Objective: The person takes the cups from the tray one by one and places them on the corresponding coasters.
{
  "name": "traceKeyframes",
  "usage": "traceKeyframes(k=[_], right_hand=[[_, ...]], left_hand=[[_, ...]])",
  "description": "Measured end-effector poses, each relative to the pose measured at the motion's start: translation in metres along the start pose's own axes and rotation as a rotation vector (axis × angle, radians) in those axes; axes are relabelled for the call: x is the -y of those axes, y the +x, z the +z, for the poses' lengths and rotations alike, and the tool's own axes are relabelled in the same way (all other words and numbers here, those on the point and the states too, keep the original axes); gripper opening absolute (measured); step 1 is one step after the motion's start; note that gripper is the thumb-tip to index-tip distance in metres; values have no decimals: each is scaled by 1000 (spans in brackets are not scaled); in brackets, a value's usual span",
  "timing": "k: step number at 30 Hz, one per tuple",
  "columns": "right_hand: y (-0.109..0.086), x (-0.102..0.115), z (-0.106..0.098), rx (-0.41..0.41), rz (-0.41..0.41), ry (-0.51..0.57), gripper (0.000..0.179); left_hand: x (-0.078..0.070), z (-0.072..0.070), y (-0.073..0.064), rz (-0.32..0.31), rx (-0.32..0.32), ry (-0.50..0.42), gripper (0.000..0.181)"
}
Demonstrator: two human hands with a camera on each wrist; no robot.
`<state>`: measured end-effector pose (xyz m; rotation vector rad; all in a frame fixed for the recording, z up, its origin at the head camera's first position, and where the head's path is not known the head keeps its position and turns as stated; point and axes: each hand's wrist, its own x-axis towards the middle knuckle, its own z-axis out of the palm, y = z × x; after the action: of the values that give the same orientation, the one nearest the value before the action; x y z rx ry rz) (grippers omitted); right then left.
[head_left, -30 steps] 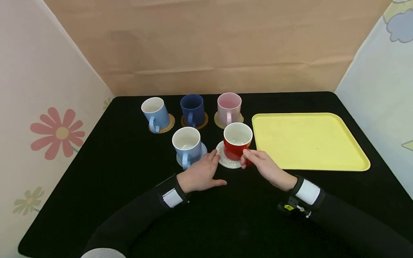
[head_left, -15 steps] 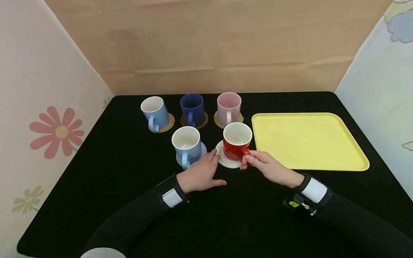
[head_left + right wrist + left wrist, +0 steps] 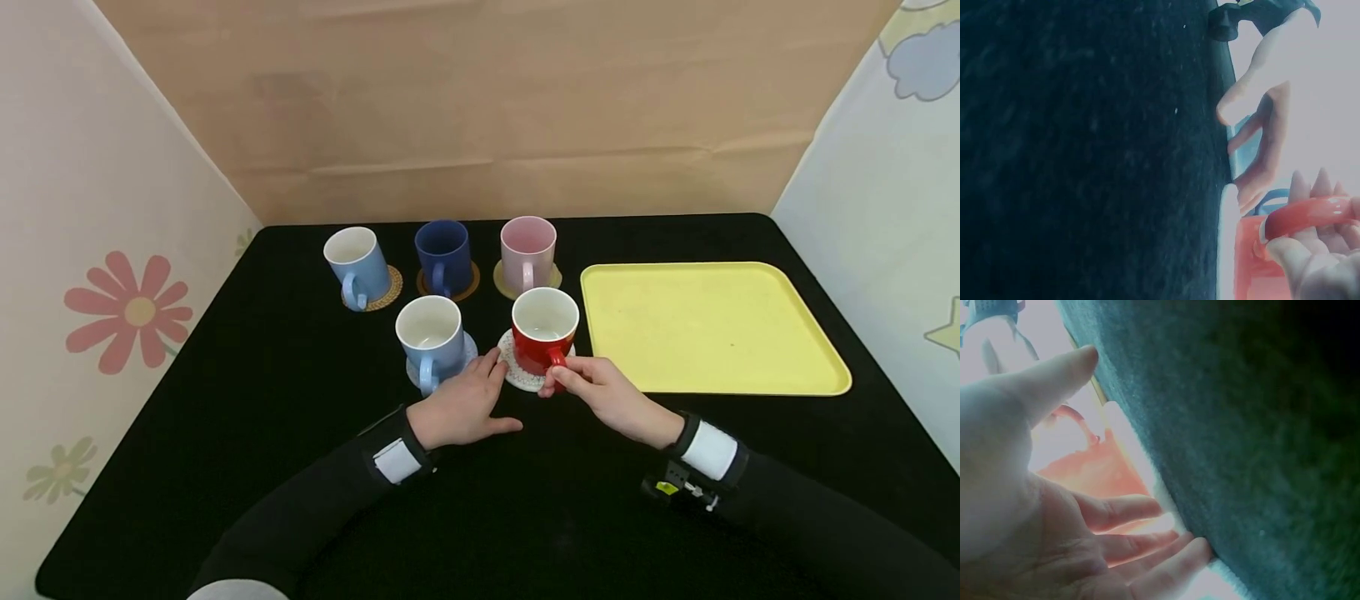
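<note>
The red mug (image 3: 534,343), white inside, stands upright on a white patterned coaster (image 3: 517,377). My right hand (image 3: 600,392) pinches its handle (image 3: 1310,215) between thumb and fingers; the handle points toward me, slightly right. My left hand (image 3: 461,408) is palm down, fingers extended to the left edge of that coaster and thumb spread to the right. In the left wrist view, those fingertips (image 3: 1194,550) lie low at the coaster's rim. Just beyond the left hand is a light blue mug (image 3: 438,354) on a pale blue coaster (image 3: 472,348), its front partly covered by the hand.
Behind, in a row, stand another light blue mug (image 3: 363,271), a dark blue mug (image 3: 450,254) and a pink mug (image 3: 517,250), each on a round coaster. A yellow tray (image 3: 712,333) lies at the right on the black table (image 3: 262,367). Walls enclose the back and sides.
The red mug's handle has turned from its right side toward the front, with my right hand following it leftward. The left hand keeps its place at the coaster; the head view shifts slightly.
</note>
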<state>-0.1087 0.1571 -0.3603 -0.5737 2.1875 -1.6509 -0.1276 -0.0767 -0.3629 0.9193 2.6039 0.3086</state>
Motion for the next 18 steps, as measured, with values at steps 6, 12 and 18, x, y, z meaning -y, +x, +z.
traceKeyframes(k=[6, 12, 18], right_hand=[[1, 3, 6, -11, 30, 36, 28], [2, 3, 10, -22, 37, 51, 26], [4, 3, 14, -29, 14, 44, 26]], left_hand=[[0, 0, 0, 2, -3, -2, 87], [1, 0, 0, 11, -8, -3, 87], [1, 0, 0, 29, -21, -3, 86]])
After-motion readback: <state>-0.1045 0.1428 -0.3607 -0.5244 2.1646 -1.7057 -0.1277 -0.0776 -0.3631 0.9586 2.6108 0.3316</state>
